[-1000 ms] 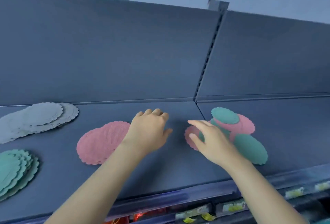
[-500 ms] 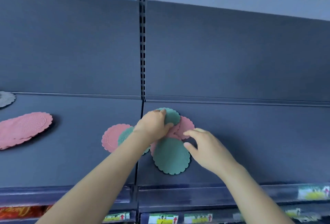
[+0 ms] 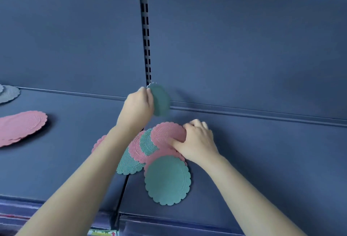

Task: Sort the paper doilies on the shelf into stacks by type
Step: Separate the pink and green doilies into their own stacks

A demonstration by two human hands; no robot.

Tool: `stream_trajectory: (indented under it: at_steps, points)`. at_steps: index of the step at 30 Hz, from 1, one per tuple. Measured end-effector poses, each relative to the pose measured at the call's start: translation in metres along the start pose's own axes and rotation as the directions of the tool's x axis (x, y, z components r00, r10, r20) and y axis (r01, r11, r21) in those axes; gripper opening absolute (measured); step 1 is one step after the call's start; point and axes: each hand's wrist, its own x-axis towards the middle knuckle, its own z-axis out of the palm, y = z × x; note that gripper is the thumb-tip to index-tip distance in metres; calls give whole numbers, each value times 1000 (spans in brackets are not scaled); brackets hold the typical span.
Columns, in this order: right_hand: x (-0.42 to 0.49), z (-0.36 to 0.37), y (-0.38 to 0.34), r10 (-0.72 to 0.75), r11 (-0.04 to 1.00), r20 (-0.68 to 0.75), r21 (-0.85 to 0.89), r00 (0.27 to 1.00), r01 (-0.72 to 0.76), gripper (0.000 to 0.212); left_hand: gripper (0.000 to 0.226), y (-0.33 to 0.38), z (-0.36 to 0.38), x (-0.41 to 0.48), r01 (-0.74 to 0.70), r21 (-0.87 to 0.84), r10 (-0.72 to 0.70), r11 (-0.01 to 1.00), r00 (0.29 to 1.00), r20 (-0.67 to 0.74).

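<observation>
Pinching a small green doily (image 3: 160, 100) by its edge with my left hand (image 3: 138, 108), thumb and fingertips closed on it. It's lifted clear of the shelf (image 3: 262, 160) and stands nearly on edge, just right of the knuckles. (operator)

And your right hand? (spotter)

My right hand (image 3: 197, 141) is down on the mixed pile (image 3: 142, 149), below and to the right of the left one. The thumb lies flat on the top pink doily (image 3: 167, 134) and the fingers curl over its far edge, so I'd call that a grip on it. (operator)

What's in the pile? (spotter)

Pink and green ones overlapping, under my left forearm and to the left of my right hand. A big green doily (image 3: 167, 179) lies nearest me, just below the right wrist. (operator)

Which step are you on? (spotter)

Picking the mixed pile apart by colour, I judge, with plenty unsorted. The pink stack (image 3: 20, 126) lies well out to the left of my left hand, with some grey doilies (image 3: 9, 93) farther left beyond it. No green stack is in view. (operator)

Next move? (spotter)

The green one needs carrying to wherever the greens belong, which I can't see from here. The pink one wants peeling off singly, since thin sheets likely cling, then a reach across to the pink stack. (operator)
</observation>
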Motion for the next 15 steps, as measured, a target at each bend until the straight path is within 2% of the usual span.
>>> stream_trajectory:
  at_steps: [2, 4, 6, 8, 11, 13, 15]
  points:
    - [6, 1, -7, 41, 999, 41, 34, 998, -43, 72, 40, 0, -12, 3, 19, -54, -23, 998, 997, -77]
    - [8, -2, -11, 71, 993, 4, 95, 997, -71, 69, 41, 0, -21, 2, 39, -132, -55, 990, 992, -118]
    - [7, -7, -10, 5, 976, -91, 219, 996, 15, 48, 39, 0, -30, -4, 84, -218, -115, 972, 984, -133]
    - [4, -12, -9, -75, 883, -135, 452, 988, 129, 29, 37, 4, -40, -16, 178, -324, -238, 929, 959, -155]
    - [1, -19, -12, -103, 729, -212, 649, 972, 219, 22, 31, 8, -60, -44, 300, -611, -473, 732, 870, -139]
    - [0, -21, -17, -99, 658, -197, 723, 975, 213, 37, 30, 4, -72, -66, 333, -733, -554, 593, 830, -71]
    - [-3, -18, -30, -116, 548, -122, 820, 986, 166, 48, 29, -5, -83, -93, 365, -780, -613, 508, 789, -31]
